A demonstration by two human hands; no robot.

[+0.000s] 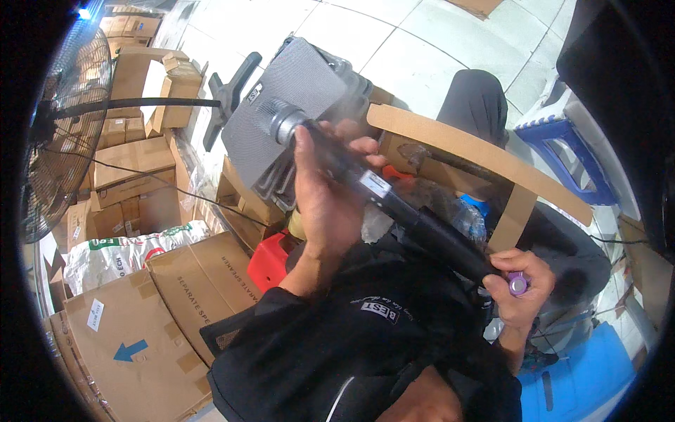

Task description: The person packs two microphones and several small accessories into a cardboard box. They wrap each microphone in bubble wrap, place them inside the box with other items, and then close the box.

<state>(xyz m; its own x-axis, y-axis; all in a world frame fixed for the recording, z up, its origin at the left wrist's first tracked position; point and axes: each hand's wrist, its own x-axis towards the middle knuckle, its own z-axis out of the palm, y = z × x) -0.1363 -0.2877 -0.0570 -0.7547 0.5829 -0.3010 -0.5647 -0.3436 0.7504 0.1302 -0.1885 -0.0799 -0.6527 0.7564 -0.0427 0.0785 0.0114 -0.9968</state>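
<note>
My left hand (332,203) is wrapped around the body of a black handheld microphone (403,213), just below its silver mesh head. The microphone lies at a slant, head to the upper left, and bears a small white label with writing. My right hand (519,287) is at its tail end, with thumb and forefinger against the black tube. In the curled fingers of that hand sits a purple-rimmed round piece (518,284) with a pale end face, seen end-on; it looks like a battery cell. Whether it touches the microphone, I cannot tell.
An open cardboard box (474,153) holding plastic-wrapped items lies beyond my hands. Grey mesh speaker grilles (295,79) are stacked behind the microphone head. Cartons (132,337), a red plastic stool (266,261) and a standing fan (68,126) are at left; a blue plastic piece (580,374) is at lower right.
</note>
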